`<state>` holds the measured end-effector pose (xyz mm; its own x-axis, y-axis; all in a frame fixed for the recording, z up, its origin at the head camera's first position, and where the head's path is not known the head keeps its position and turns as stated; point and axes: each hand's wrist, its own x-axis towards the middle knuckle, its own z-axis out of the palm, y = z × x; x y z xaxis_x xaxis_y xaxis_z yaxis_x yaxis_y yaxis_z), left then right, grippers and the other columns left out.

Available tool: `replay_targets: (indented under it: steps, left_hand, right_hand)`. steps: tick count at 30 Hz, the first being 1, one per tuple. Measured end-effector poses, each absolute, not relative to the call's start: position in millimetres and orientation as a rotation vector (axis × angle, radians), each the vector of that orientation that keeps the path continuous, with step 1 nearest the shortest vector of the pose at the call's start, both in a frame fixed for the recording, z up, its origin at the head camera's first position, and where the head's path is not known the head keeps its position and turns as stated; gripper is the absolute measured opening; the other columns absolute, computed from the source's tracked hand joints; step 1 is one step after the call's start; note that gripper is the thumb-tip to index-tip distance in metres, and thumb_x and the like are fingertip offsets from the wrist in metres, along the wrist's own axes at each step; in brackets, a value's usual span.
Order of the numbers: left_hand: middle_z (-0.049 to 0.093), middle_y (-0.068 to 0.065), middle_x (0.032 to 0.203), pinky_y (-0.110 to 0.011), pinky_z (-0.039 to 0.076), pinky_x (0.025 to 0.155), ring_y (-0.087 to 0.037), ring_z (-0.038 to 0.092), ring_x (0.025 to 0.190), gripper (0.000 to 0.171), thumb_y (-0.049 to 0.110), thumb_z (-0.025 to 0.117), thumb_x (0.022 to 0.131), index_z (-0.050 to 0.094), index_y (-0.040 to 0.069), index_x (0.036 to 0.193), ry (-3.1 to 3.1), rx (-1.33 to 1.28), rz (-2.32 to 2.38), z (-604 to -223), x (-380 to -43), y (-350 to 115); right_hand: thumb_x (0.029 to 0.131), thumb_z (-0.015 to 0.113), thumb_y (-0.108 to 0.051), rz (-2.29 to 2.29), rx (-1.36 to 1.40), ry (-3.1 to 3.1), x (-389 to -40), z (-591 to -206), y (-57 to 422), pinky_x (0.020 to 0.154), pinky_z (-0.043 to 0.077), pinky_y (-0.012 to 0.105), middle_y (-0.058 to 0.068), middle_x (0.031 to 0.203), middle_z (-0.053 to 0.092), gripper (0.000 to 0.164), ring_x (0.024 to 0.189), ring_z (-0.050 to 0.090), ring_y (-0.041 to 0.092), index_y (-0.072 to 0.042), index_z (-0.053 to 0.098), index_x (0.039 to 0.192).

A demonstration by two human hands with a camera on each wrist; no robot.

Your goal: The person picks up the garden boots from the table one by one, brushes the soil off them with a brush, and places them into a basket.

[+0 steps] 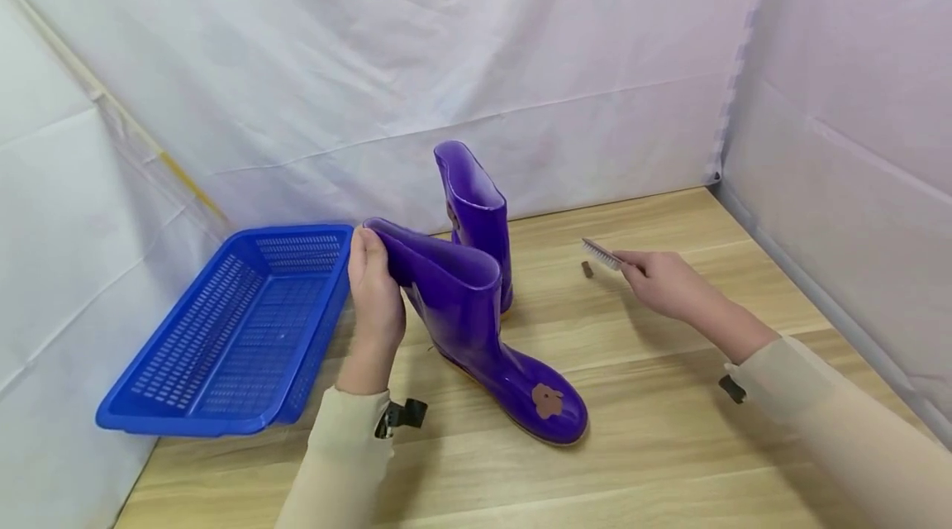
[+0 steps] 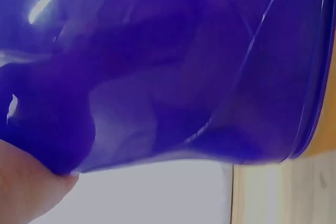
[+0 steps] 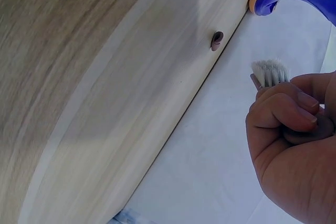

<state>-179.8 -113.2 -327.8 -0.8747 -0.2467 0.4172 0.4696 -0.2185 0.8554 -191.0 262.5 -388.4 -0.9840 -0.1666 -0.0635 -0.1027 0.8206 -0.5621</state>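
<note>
My left hand grips the top edge of a purple rubber boot, which leans back with its toe pointing to the lower right. A brown animal-shaped patch marks the toe. The left wrist view is mostly glossy purple boot, with part of a finger or thumb at lower left. To the right, my right hand holds a small brush with white bristles, raised off the table and apart from both boots. Its fingers curl round the brush handle in the right wrist view. Behind stands a second purple boot, upright.
A blue perforated plastic basket sits at the left. A small brown piece lies on the wooden table near the brush. White cloth hangs behind and at both sides. A pole slants along the left.
</note>
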Motion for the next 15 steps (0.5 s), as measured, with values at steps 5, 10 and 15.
replay_targets:
  steps: [5,10,15]
  left_hand:
    - [0.059,0.0,0.128,-0.028,0.047,0.103,-0.013,0.058,0.113,0.042,0.036,0.031,0.117,0.052,0.013,0.144,-1.803,-0.206,-2.052,-323.7,-172.7,-118.5]
    - [0.024,-0.008,0.176,-0.038,0.023,0.134,-0.018,0.028,0.16,0.073,0.043,0.042,0.11,0.015,0.015,0.172,-2.011,-0.146,-1.794,-316.1,-150.0,-106.4]
    - [-0.002,-0.006,0.181,-0.047,0.011,0.137,-0.02,0.003,0.168,0.119,0.075,0.061,0.092,-0.005,0.016,0.172,-2.168,-0.093,-1.543,-315.6,-124.4,-82.1]
  right_hand:
    - [0.113,0.042,-0.024,-0.882,-0.204,2.876,-190.1,-390.2,261.0,0.046,0.036,0.027,0.003,0.066,0.048,0.05,0.05,0.039,0.012,-0.002,0.05,0.157]
    - [0.112,0.042,-0.024,-0.885,-0.212,2.887,-190.7,-391.2,258.5,0.046,0.036,0.027,0.005,0.068,0.05,0.05,0.051,0.04,0.013,-0.002,0.051,0.156]
    - [0.112,0.043,-0.024,-0.893,-0.218,2.888,-191.6,-390.9,255.6,0.047,0.036,0.027,0.006,0.071,0.05,0.049,0.052,0.041,0.014,-0.003,0.052,0.156]
